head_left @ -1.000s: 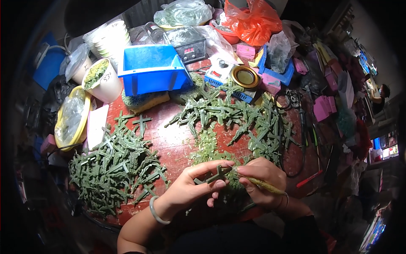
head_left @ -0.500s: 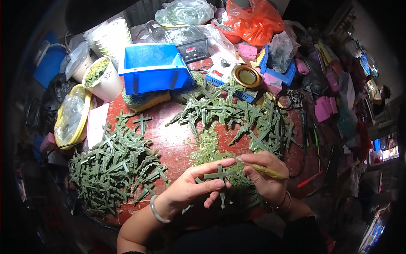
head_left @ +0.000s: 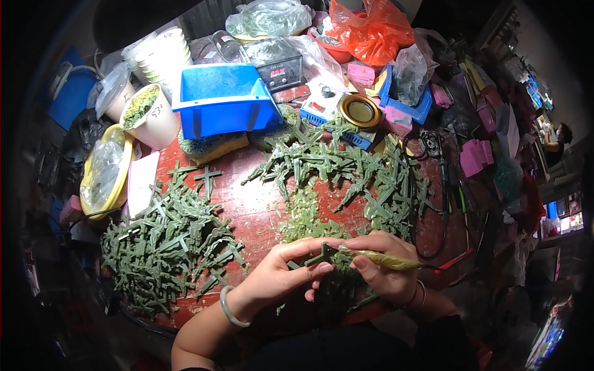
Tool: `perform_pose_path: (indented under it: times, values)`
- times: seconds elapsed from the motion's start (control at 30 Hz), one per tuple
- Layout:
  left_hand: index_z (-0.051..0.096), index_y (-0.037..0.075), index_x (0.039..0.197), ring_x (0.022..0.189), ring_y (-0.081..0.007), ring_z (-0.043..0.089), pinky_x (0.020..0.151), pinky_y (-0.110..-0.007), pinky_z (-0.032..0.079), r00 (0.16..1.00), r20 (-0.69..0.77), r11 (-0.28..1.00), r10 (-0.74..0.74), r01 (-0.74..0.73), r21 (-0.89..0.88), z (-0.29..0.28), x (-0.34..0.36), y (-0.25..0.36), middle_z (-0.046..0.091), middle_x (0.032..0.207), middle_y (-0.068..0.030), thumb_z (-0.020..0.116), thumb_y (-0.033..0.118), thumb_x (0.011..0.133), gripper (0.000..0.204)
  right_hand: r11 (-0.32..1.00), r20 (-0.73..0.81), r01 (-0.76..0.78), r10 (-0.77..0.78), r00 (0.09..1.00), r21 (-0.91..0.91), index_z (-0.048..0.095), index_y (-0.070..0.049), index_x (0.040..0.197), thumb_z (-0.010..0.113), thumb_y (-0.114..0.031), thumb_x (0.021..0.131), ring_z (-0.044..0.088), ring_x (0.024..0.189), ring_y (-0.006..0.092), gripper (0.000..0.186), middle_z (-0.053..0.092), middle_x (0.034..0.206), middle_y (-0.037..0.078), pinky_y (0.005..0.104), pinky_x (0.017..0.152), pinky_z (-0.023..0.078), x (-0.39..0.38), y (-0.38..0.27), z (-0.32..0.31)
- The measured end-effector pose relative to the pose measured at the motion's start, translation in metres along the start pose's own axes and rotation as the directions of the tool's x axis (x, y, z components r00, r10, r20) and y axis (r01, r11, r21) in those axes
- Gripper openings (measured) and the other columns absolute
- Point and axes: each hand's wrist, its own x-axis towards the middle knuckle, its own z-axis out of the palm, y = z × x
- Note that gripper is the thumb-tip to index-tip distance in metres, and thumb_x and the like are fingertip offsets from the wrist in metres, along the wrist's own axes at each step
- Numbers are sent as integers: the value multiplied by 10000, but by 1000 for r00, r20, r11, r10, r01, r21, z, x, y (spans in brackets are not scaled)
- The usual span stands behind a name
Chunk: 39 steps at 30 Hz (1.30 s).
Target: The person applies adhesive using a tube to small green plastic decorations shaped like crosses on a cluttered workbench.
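Observation:
Between the thumb and fingers of my left hand (head_left: 281, 269) is a small green wax cross (head_left: 319, 255), tilted so that its shape is foreshortened. My right hand (head_left: 396, 281) is closed around a pen-like tool (head_left: 391, 260) with a yellowish wrapped handle and a thin dark tail, perhaps a cord. The tool's tip is at the cross; whether it touches cannot be made out. Left of my hands lies a big pile of green wax crosses (head_left: 170, 247), some with figures on them. Another heap of crosses (head_left: 322, 159) curves across the far side. Pale green shavings (head_left: 302, 213) lie between.
A blue bin (head_left: 229, 111) stands on a sponge (head_left: 213, 147) at the back of the red table (head_left: 238, 185). Beside it are a control box with a display (head_left: 278, 69) and a round brown dish (head_left: 361, 111). White tubs (head_left: 154, 120) stand left; a red-handled tool (head_left: 453, 262) lies right.
The cross in my left hand has turned from facing up to a steeper tilt. My right hand has shifted slightly left, and the tool has swung to point at the cross.

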Motion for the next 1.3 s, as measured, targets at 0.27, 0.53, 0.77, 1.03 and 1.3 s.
perform_pose_path:
  times: [0.27, 0.53, 0.77, 1.03, 1.3]
  values:
    - [614, 50, 1292, 681, -73, 595, 555, -216, 530, 998, -66, 998, 18, -14, 57, -2, 3, -5, 633, 965, -32, 653, 72, 942, 353, 884, 111, -338, 319, 941, 322, 616, 33, 1124, 616, -98, 957, 682, 765, 115, 212, 705, 933, 95, 249, 676, 534, -3, 0, 1]
    - [584, 11, 1304, 649, -70, 584, 554, -217, 514, 998, -59, 1000, 3, -3, -2, -3, 5, -3, 636, 931, -35, 642, 63, 947, 365, 722, 209, -422, 370, 905, 549, 574, 45, 1171, 578, -116, 985, 669, 807, 111, 246, 680, 904, 68, 227, 722, 528, -8, 1, 0]
    - [561, -3, 1320, 629, -78, 580, 543, -218, 503, 998, -56, 996, -37, 33, -79, -4, 3, -3, 635, 907, -32, 628, 69, 957, 376, 857, 99, -378, 367, 925, 352, 600, 35, 1155, 580, -97, 980, 680, 813, 115, 220, 686, 910, 73, 239, 717, 541, -1, -4, 1]
    - [560, 4, 1328, 607, -76, 573, 545, -214, 488, 997, -51, 995, -50, 45, -91, -3, 5, -1, 639, 902, -30, 636, 73, 954, 388, 900, 135, -308, 279, 951, 309, 635, 33, 1123, 633, -53, 938, 707, 812, 150, 204, 713, 950, 106, 258, 711, 552, -4, -3, 1]
    - [562, 15, 1331, 598, -78, 571, 543, -210, 479, 997, -65, 996, -35, 29, -86, -6, 4, -4, 640, 902, -24, 646, 90, 952, 396, 950, -62, 174, -196, 979, -261, 670, -14, 1120, 699, 9, 854, 626, 668, 200, 268, 679, 901, 114, 304, 586, 500, 2, -4, 9]
